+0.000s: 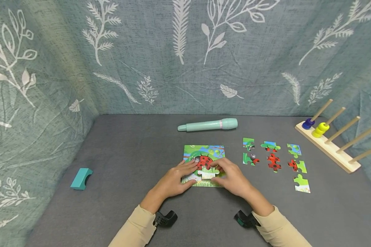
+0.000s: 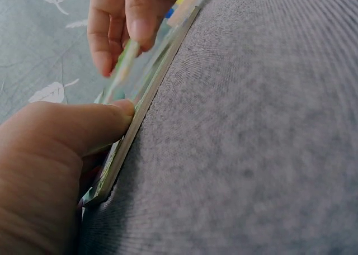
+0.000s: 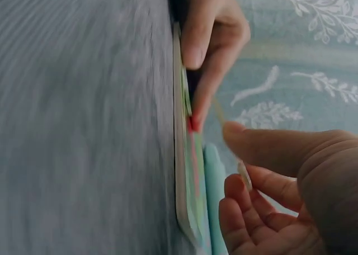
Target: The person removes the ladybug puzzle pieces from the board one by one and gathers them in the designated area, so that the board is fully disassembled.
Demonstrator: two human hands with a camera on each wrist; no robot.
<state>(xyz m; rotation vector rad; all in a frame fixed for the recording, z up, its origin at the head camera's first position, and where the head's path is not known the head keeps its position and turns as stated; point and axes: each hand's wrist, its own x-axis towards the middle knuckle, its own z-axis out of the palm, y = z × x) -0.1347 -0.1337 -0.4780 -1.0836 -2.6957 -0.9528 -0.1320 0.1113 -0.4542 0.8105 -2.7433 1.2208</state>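
Observation:
A ladybug jigsaw board point(image 1: 216, 150) lies flat on the dark grey table. My left hand point(image 1: 174, 180) rests on its left part, fingers stretched over the picture and thumb at the near edge. Over the board's lower middle, my right hand point(image 1: 232, 175) pinches a pale green and white puzzle piece point(image 1: 208, 174) by its right side. The left wrist view shows this puzzle piece point(image 2: 120, 79) tilted and raised off the board. Between thumb and fingers in the right wrist view, the piece point(image 3: 244, 175) appears edge-on.
Several loose puzzle pieces point(image 1: 274, 162) lie spread to the right. Beyond them stands a wooden peg rack point(image 1: 330, 148) with blue and yellow beads. A mint green microphone-shaped toy point(image 1: 208, 125) lies behind the board. Far left is a teal arch block point(image 1: 81, 178).

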